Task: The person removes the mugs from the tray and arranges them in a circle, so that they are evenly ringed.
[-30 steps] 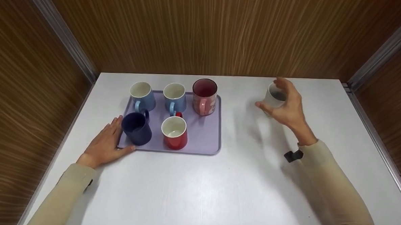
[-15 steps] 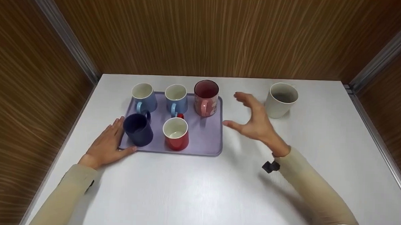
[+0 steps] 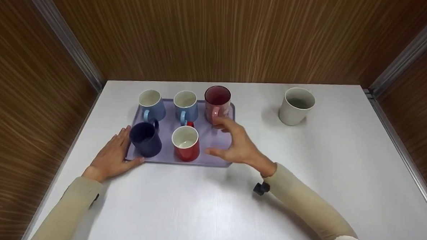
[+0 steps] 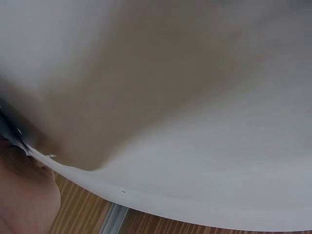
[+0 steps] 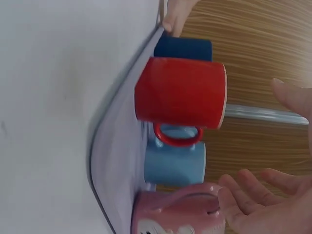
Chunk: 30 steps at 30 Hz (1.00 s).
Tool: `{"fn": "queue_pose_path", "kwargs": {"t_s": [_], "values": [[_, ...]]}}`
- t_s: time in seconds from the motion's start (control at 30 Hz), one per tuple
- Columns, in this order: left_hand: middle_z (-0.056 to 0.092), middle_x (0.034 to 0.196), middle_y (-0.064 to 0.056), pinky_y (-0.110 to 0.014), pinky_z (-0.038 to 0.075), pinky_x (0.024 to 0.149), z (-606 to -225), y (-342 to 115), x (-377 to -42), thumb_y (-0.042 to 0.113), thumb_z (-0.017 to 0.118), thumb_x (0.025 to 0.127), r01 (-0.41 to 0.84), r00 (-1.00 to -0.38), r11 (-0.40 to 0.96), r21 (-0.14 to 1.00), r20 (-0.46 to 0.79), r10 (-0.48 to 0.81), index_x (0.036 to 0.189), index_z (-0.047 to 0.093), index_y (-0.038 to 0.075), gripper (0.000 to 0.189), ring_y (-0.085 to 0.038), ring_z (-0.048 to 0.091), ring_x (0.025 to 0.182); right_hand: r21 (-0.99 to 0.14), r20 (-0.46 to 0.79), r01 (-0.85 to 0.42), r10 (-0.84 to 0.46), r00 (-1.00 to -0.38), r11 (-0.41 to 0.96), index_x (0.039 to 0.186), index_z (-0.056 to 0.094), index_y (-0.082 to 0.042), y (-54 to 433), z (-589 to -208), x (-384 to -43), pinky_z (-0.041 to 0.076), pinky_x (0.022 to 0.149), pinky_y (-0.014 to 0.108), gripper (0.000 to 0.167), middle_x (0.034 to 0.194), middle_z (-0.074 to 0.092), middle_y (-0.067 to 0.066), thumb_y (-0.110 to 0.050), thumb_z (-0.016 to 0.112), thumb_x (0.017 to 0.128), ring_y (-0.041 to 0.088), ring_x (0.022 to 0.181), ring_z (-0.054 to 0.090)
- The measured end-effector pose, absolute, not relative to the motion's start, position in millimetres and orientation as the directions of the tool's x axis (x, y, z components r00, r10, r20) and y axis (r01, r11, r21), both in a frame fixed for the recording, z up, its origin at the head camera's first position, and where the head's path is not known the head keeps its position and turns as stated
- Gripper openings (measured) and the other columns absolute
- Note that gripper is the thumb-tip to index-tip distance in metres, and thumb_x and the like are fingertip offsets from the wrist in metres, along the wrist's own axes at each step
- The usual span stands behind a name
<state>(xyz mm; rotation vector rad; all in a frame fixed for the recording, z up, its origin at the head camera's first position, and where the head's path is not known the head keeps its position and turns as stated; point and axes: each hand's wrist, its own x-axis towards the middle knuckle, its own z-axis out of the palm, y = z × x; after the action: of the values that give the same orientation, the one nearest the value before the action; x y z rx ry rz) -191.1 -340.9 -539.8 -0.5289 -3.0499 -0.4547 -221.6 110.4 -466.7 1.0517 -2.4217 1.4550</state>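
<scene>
My left hand [image 3: 111, 155] rests flat at the left edge of a lilac tray [image 3: 215, 160], its thumb along the front rim beside a dark blue mug [image 3: 151, 146]. Above the tray's right part hangs my right hand [image 3: 239, 144], thumb and fingers spread apart, holding nothing. Nearest to it are a red mug [image 3: 188, 151] with a white inside and a pink mug [image 3: 213, 105]; in the head view its fingertips overlap the pink mug's handle, and I cannot tell if they touch. Two light blue mugs, one at the back left [image 3: 157, 108] and one mid-back [image 3: 190, 111], complete the back row.
A pale grey-white mug [image 3: 293, 112] stands alone on the white table [image 3: 195, 205], right of the tray. Wood-patterned panels [image 3: 217, 33] enclose the back and both sides. The left wrist view holds mostly blurred white tabletop.
My right hand has moved left from the grey-white mug to over the tray, leaving that mug standing on the table. The left hand stays at the tray's edge.
</scene>
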Motion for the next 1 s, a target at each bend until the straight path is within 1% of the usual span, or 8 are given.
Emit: {"fn": "queue_pose_path", "kwargs": {"t_s": [0.13, 0.23, 0.37, 0.6, 0.77, 0.83, 1.0], "values": [[0.019, 0.175, -0.028, -0.06, 0.018, 0.132, -539.0, -340.0, -191.9, 0.065, 0.07, 0.094, 0.336, -0.942, 0.898, 0.284, 0.075, 0.328, 0.169, 0.011, -0.004, 0.117, -0.045, 0.019, 0.164, -0.755, 0.395, -0.586, -0.509, -0.765, 0.294, 0.146, 0.056, -0.001, 95.0, -474.9, -220.6, 0.057, 0.107, 0.053, 0.085, 0.139, 0.065, 0.013, -0.029, 0.096, 0.077, 0.033, 0.125, 0.065], [0.019, 0.175, -0.028, -0.06, 0.018, 0.133, -538.4, -339.8, -192.3, 0.065, 0.069, 0.094, 0.334, -0.942, 0.899, 0.284, 0.07, 0.329, 0.169, 0.012, -0.005, 0.117, -0.045, 0.018, 0.164, -0.785, 0.363, -0.552, -0.512, -0.778, 0.281, 0.145, 0.056, 0.0, 83.8, -481.0, -219.9, 0.057, 0.107, 0.056, 0.083, 0.139, 0.064, 0.017, -0.029, 0.096, 0.078, 0.036, 0.124, 0.066], [0.017, 0.176, -0.027, -0.059, 0.017, 0.133, -538.8, -340.2, -191.7, 0.066, 0.069, 0.094, 0.326, -0.944, 0.901, 0.286, 0.054, 0.325, 0.169, 0.01, -0.004, 0.118, -0.044, 0.017, 0.164, -0.814, 0.325, -0.515, -0.525, -0.787, 0.268, 0.147, 0.053, 0.004, 69.1, -489.2, -220.1, 0.057, 0.106, 0.056, 0.085, 0.141, 0.064, 0.022, -0.025, 0.095, 0.079, 0.041, 0.125, 0.067], [0.017, 0.176, -0.026, -0.06, 0.017, 0.133, -541.4, -341.7, -189.3, 0.067, 0.068, 0.094, 0.314, -0.948, 0.905, 0.288, 0.046, 0.314, 0.169, 0.01, -0.004, 0.118, -0.044, 0.017, 0.164, -0.851, 0.29, -0.469, -0.534, -0.794, 0.235, 0.15, 0.051, 0.004, 47.0, -498.8, -222.5, 0.058, 0.107, 0.052, 0.084, 0.142, 0.064, 0.019, -0.019, 0.095, 0.081, 0.035, 0.124, 0.068], [0.017, 0.177, -0.025, -0.06, 0.018, 0.133, -541.1, -341.0, -189.1, 0.068, 0.068, 0.094, 0.312, -0.949, 0.905, 0.288, 0.045, 0.313, 0.169, 0.011, -0.003, 0.118, -0.044, 0.017, 0.164, -0.865, 0.256, -0.436, -0.528, -0.81, 0.25, 0.152, 0.05, 0.0, 38.9, -501.4, -224.5, 0.057, 0.11, 0.043, 0.086, 0.142, 0.064, 0.015, -0.02, 0.095, 0.081, 0.031, 0.125, 0.067], [0.017, 0.177, -0.026, -0.06, 0.018, 0.133, -540.3, -340.7, -189.3, 0.067, 0.068, 0.094, 0.318, -0.947, 0.904, 0.287, 0.048, 0.317, 0.169, 0.011, -0.003, 0.118, -0.044, 0.017, 0.164, -0.873, 0.245, -0.421, -0.525, -0.815, 0.246, 0.153, 0.049, 0.0, 36.8, -503.0, -226.1, 0.056, 0.111, 0.041, 0.088, 0.142, 0.064, 0.015, -0.02, 0.096, 0.08, 0.03, 0.124, 0.067], [0.018, 0.176, -0.026, -0.06, 0.018, 0.133, -539.0, -340.3, -190.5, 0.067, 0.068, 0.094, 0.328, -0.944, 0.9, 0.288, 0.057, 0.326, 0.17, 0.011, -0.003, 0.118, -0.045, 0.018, 0.164, -0.893, 0.254, -0.402, -0.512, -0.82, 0.201, 0.152, 0.05, 0.001, 32.1, -509.4, -231.2, 0.056, 0.111, 0.041, 0.094, 0.139, 0.066, 0.017, -0.015, 0.1, 0.074, 0.03, 0.122, 0.069]]}}
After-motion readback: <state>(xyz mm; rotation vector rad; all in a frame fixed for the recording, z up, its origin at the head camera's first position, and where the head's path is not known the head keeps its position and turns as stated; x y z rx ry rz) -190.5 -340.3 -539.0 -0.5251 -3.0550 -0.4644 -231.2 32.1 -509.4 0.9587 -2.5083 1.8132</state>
